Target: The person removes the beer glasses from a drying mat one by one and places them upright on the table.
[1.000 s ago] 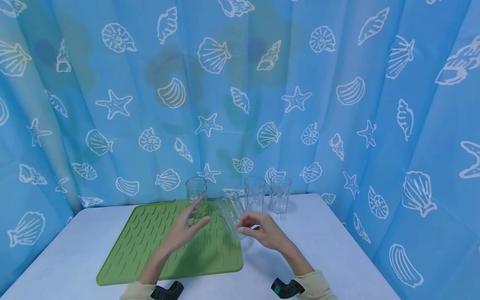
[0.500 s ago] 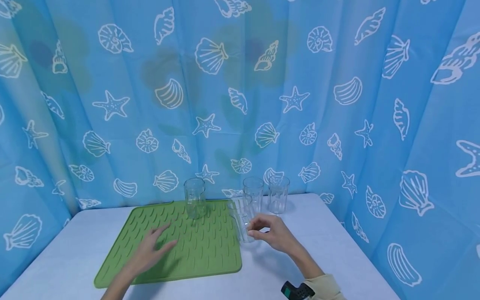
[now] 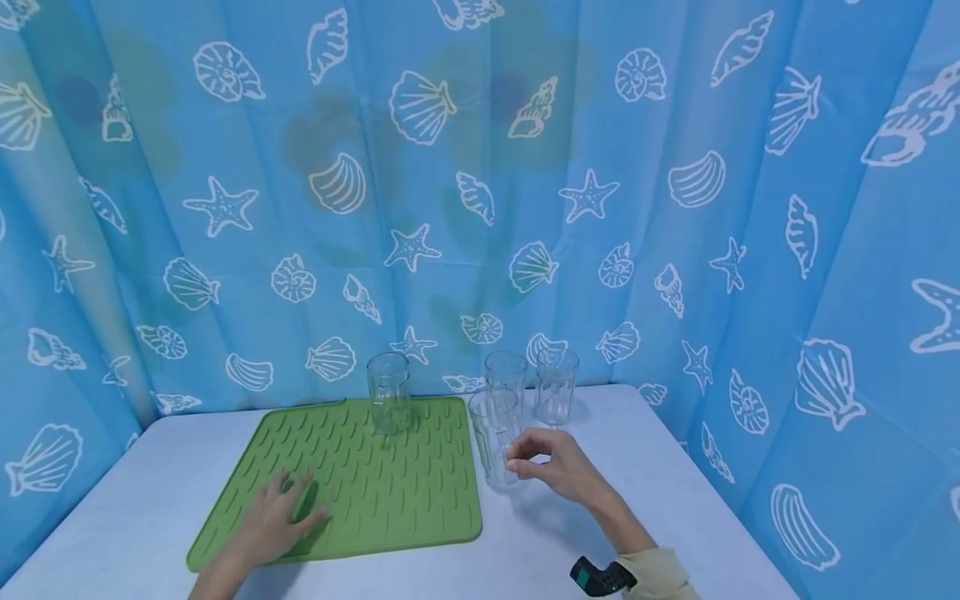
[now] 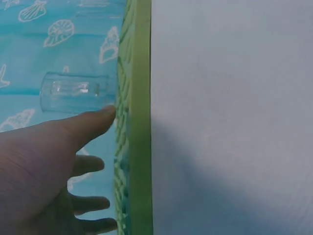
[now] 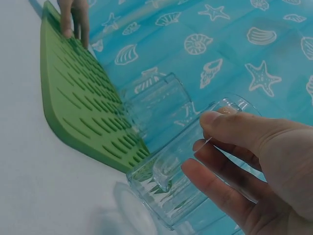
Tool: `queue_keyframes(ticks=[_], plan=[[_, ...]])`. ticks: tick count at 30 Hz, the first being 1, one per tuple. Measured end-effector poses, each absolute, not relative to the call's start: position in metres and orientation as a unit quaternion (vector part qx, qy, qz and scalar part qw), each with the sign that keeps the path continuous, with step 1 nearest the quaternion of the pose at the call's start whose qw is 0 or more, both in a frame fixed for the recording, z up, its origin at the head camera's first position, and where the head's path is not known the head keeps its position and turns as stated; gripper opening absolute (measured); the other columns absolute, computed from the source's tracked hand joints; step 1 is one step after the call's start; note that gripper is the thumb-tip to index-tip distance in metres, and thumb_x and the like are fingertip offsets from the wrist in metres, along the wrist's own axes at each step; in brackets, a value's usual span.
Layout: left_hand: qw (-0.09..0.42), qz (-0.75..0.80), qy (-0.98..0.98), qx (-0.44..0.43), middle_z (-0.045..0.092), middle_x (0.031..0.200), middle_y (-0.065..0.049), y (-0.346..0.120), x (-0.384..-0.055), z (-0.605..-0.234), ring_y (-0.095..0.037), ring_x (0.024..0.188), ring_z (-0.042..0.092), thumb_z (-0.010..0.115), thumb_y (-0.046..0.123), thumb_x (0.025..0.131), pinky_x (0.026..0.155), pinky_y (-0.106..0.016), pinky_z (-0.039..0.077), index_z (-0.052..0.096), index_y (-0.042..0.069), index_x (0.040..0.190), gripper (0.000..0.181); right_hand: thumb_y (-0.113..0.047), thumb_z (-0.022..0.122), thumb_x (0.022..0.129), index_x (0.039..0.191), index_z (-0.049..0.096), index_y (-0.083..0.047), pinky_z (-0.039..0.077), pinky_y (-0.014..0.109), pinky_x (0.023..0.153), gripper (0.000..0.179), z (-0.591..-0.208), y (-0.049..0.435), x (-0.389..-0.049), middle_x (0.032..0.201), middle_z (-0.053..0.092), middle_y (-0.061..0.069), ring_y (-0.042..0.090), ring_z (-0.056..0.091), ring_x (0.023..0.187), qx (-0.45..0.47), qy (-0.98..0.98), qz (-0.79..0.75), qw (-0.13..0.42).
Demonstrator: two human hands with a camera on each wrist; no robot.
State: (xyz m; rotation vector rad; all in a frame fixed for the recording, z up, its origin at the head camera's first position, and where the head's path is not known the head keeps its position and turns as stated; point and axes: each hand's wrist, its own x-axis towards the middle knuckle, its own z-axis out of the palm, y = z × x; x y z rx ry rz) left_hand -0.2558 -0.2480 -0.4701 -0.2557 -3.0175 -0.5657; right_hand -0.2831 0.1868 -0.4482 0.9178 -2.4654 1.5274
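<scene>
Head view: 4 clear glasses in sight. The held glass is right of frame centre, low, just beside the right edge of the green mat, over the tabletop. The mat glass stands upright on the mat's far part, just left of frame centre. The back-left glass and back-right glass stand on the tabletop off the mat, in front of the blue curtain.

Hands: the right hand is partly closed, thumb and fingers pinching the held glass on its right side, apparently by a handle. The left hand, lower left over the mat, has its fingers spread and holds nothing; contact with the mat cannot be told.

Progress (judgement): partway. 1 glass is on the mat, 2 are off it, and the held glass looks nearly set down. Letting go of it is not yet done; the mat glass is untouched.

View comparison: the right wrist view shows the pinch close up, and the held glass's thick base at lower centre, near a pale ring on the tabletop; base contact cannot be confirmed. The left wrist view shows the mat edge-on and 1 whole glass beyond the thumb, but no right hand. Only the head view separates all 4 glasses clearly.
</scene>
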Motion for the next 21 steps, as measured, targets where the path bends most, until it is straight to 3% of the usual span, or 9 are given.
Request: queue_keyframes(ticks=[12, 21], plan=[[-0.059, -0.165, -0.984, -0.035, 0.020, 0.154, -0.037, -0.254, -0.253, -0.474, -0.066, 0.138, 0.014, 0.049, 0.068, 0.091, 0.091, -0.092, 0.005, 0.040, 0.011, 0.150, 0.083, -0.015, 0.068, 0.093, 0.100, 0.067, -0.007, 0.062, 0.033, 0.072, 0.011, -0.449, 0.200, -0.291, 0.095, 0.069, 0.016, 0.024, 0.069, 0.082, 0.319, -0.797, 0.513, 0.028], [-0.094, -0.177, -0.979, -0.036, 0.014, 0.156, -0.037, -0.253, -0.251, -0.469, -0.065, 0.139, 0.007, 0.045, 0.068, 0.093, 0.092, -0.091, -0.002, 0.033, 0.011, 0.153, 0.084, -0.014, 0.068, 0.093, 0.100, 0.065, -0.006, 0.062, 0.031, 0.075, 0.011, -0.454, 0.208, -0.293, 0.096, 0.068, 0.018, 0.031, 0.069, 0.085, 0.319, -0.797, 0.514, 0.010]])
